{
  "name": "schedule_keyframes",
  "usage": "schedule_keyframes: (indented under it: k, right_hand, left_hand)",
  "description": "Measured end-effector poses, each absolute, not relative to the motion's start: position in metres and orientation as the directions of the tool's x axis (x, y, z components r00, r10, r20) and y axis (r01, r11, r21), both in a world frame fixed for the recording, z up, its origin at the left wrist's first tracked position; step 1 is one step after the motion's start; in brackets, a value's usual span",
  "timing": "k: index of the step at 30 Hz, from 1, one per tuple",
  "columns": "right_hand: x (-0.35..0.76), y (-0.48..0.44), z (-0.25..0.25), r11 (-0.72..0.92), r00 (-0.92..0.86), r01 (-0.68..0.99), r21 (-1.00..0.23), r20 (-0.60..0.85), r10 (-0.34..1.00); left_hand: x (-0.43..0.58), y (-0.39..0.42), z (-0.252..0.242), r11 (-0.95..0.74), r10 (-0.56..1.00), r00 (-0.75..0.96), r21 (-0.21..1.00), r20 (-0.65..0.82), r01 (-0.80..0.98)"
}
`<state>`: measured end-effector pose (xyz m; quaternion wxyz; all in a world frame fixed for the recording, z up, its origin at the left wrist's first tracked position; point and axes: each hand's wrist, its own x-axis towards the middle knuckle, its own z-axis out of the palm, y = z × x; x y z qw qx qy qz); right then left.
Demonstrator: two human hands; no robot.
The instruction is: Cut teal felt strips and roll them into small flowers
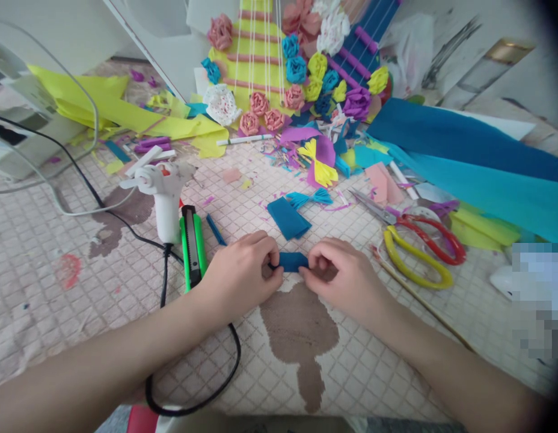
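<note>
Cream cloth (243,204) (brown-stained at six o'clock), yellow panel (247,45) at twelve; left hand (245,264) and right hand (344,264) pinch one blue strip (292,262).

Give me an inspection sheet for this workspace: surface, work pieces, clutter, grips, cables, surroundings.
Surface: patterned tablecloth with brown patches.
Work pieces: small blue paper piece between the hands; folded blue paper lies just beyond.
Clutter: paper scraps toward the back; glue gun and green cutter on the left; scissors and a thin stick on the right.
Grips: left hand and right hand each pinch one end of the small piece.
Cables: black cord from the glue gun, looping near the table's front edge; white cable at far left.
Surroundings: paper flowers on yellow and blue stringed shapes at the back.
</note>
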<state>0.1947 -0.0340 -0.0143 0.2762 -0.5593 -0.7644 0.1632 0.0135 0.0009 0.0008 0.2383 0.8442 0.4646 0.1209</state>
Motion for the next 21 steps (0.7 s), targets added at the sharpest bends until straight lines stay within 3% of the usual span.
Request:
schedule_keyframes:
  k: [4, 10, 15, 21]
  right_hand:
    - [0.195, -0.044, -0.007, 0.455, -0.333, 0.732, -0.508, 0.315, 0.889]
    - [0.194, -0.052, -0.004, 0.580, -0.531, 0.740, -0.340, 0.234, 0.815]
    - [0.193, -0.051, -0.006, 0.587, -0.550, 0.759, -0.281, 0.204, 0.810]
    - [0.190, -0.054, -0.006, 0.549, -0.505, 0.783, -0.294, 0.216, 0.836]
  left_hand:
    - [0.014, 0.001, 0.001, -0.469, 0.836, 0.548, 0.509, -0.008, 0.722]
    - [0.013, 0.002, 0.000, -0.455, 0.839, 0.544, 0.528, -0.016, 0.717]
    - [0.013, 0.001, 0.000, -0.462, 0.839, 0.544, 0.519, -0.007, 0.719]
    - [0.014, 0.003, 0.001, -0.465, 0.833, 0.553, 0.516, -0.021, 0.720]
